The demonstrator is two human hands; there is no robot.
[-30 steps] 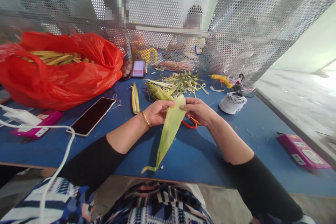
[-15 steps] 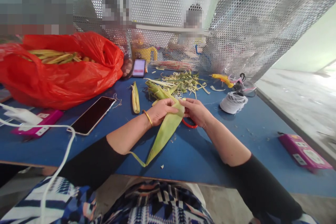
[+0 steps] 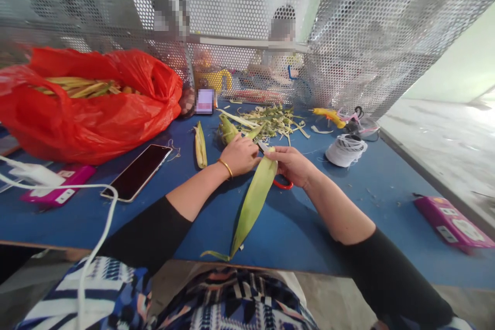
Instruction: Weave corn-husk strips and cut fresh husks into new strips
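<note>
My right hand (image 3: 292, 164) pinches the top end of a long green corn husk leaf (image 3: 255, 201), which hangs towards the table's front edge. Under that hand show the red handle (image 3: 283, 183) and grey blade (image 3: 263, 146) of a pair of scissors. My left hand (image 3: 240, 154), with a gold bangle at the wrist, is curled beside the blade, back upward; its fingertips and whatever they grip are hidden. Just beyond it lies a bundle of green husks (image 3: 228, 130). A narrow yellowish folded husk (image 3: 200, 145) lies to the left.
Husk scraps (image 3: 273, 119) are heaped behind my hands. A red plastic bag (image 3: 116, 121) of husks stands left, near a phone (image 3: 137, 172). To the right are a white string roll (image 3: 345, 150) and a purple box (image 3: 452, 223). A perforated metal screen (image 3: 247, 5) rises behind.
My left hand has let go of the leaf and turned back-upward near the scissor blade. The leaf, still in my right hand, has swung right and lower, and more of the blade shows.
</note>
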